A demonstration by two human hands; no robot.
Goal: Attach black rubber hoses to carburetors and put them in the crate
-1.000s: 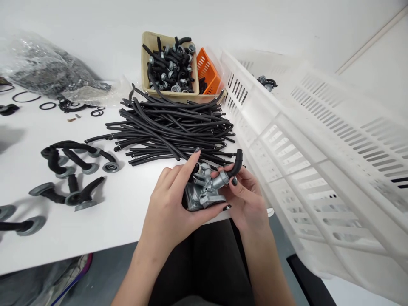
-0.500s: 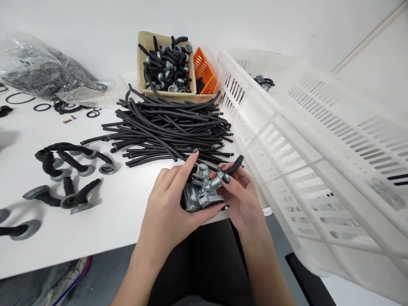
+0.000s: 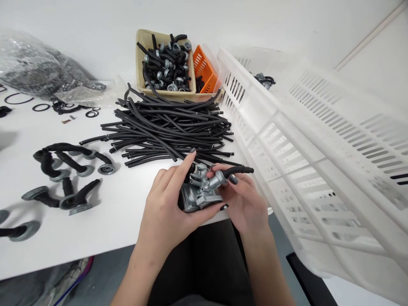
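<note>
A silver metal part (image 3: 200, 193) with ports and a flat base is held above the table's front edge. My left hand (image 3: 172, 199) grips its left side, thumb along the bottom and index finger at the top. At the part's upper right, a silver cap with a short black rubber boot (image 3: 237, 171) sits on the port, the boot pointing right. My right hand (image 3: 245, 197) has its thumb and fingers closed round this cap and boot. Just behind the hands lies a pile of long black hoses (image 3: 172, 123).
Capped black boots (image 3: 76, 199) lie on the left of the table. Behind are a plastic bag (image 3: 41, 63), rubber rings (image 3: 41, 107), a beige bin (image 3: 139, 63) of capped boots and an orange basket (image 3: 205, 70). A large white crate (image 3: 274, 110) stands close on the right.
The black boot has turned from pointing up and right to pointing nearly straight right. My right thumb has shifted slightly right along with it. My left hand keeps its grip.
</note>
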